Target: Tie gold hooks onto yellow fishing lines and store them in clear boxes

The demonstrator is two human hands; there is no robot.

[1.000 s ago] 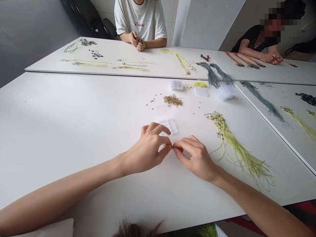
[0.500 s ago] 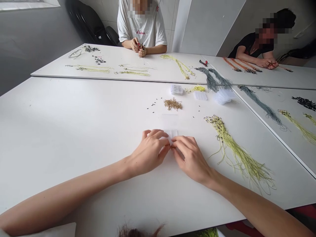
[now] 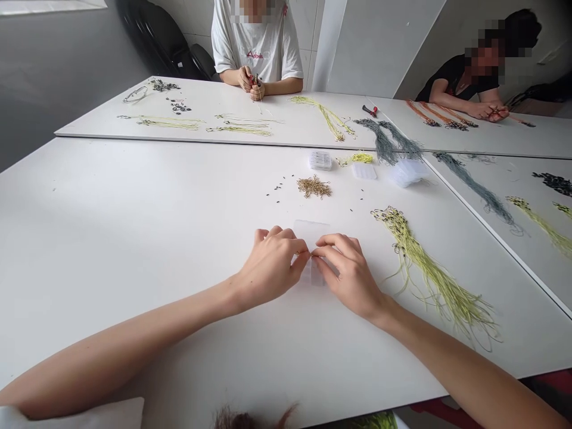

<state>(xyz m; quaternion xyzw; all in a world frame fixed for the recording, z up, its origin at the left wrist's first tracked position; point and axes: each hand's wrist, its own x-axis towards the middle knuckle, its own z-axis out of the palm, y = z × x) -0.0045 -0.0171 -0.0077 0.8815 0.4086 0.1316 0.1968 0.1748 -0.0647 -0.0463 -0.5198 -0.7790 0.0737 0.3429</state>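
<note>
My left hand (image 3: 271, 265) and my right hand (image 3: 347, 275) meet at the fingertips above the white table (image 3: 134, 208). Both pinch a tiny golden item (image 3: 298, 253), too small to identify, and a thin strand seems to run between them. Under my hands lies a flat clear plastic box (image 3: 311, 231), partly hidden by my fingers. To the right of my right hand lies a bundle of yellow-green cords (image 3: 429, 268) with dark tips. Beyond my hands is a heap of brass hooks (image 3: 314, 187), with small black pieces (image 3: 277, 187) scattered beside it.
Several clear plastic boxes (image 3: 364, 171) and grey cords (image 3: 384, 140) lie farther along the table. Adjoining tables hold more cord bundles. Two co-workers sit across the tables, working with their hands. Red-handled pliers (image 3: 369, 110) lie near the far table's edge.
The clear box has shifted from beyond my fingers to beneath my hands, now reaching toward me. My fingertips remain together, and the view has tilted slightly.
</note>
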